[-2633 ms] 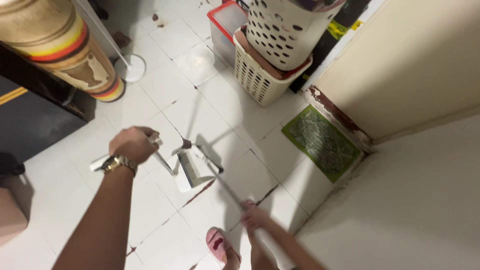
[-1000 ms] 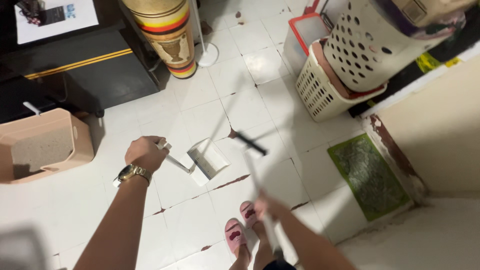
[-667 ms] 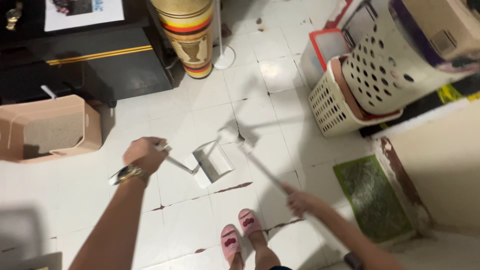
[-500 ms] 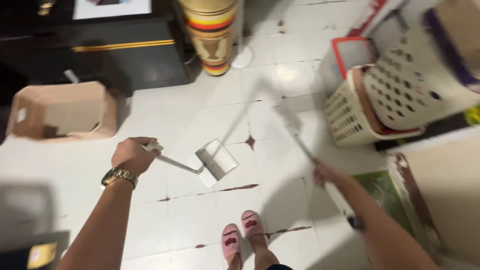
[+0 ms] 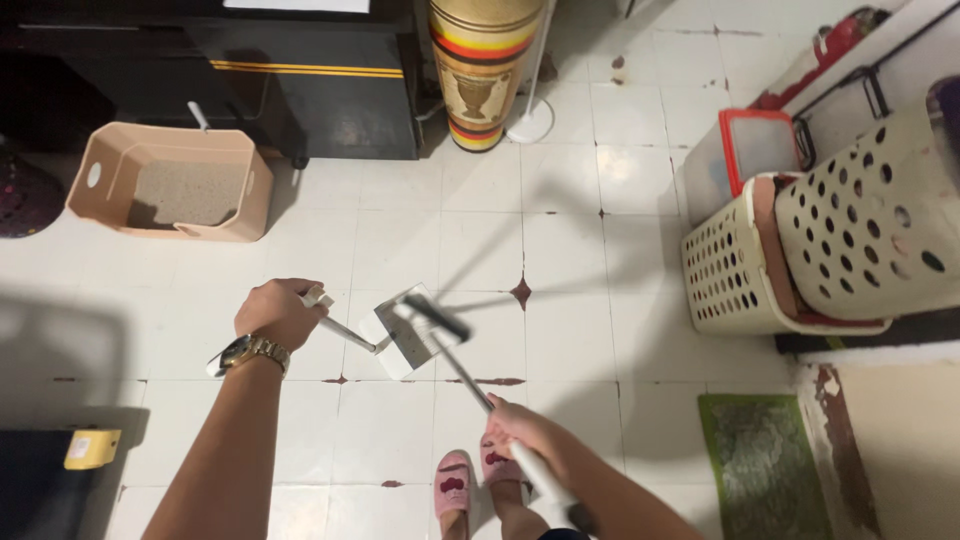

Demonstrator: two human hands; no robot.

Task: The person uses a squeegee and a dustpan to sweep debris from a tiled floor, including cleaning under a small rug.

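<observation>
- Left hand (image 5: pixel 278 312): fist clamped round the pale handle of a white long-handled dustpan (image 5: pixel 405 338); gold-coloured wristwatch (image 5: pixel 247 352) on the wrist.
- Dustpan: pan held low over the white tiled floor (image 5: pixel 570 250), just ahead of the feet, open mouth turned toward the broom head; contact with the tiles cannot be told.
- Right hand (image 5: pixel 522 428): fingers wrapped round the pale shaft of a long-handled broom (image 5: pixel 470 375), gripping near the lower part of the visible shaft.
- Broom: shaft slanted up and left from the right hand; dark narrow head sitting at the dustpan's mouth, touching or just above it.
- Pink slippers (image 5: pixel 475 480): on both feet, side by side, bottom centre, directly below the dustpan.
- Beige plastic litter tray (image 5: pixel 165 182): upper left, holding grey granules, with a white scoop handle sticking up at its rear edge; well apart from the dustpan.
- Black cabinet with yellow stripe (image 5: pixel 300 75): top left, behind the tray.
- Striped tall drum-shaped vase (image 5: pixel 482 65): top centre, beside the cabinet; round white stand base just to its right.
- Cream perforated laundry baskets (image 5: pixel 800 250): right side, one tilted and resting in another.
- Green patterned doormat (image 5: pixel 765 465): lower right, by a worn door threshold.
- Floor: dark chipped spots at several tile joints.
</observation>
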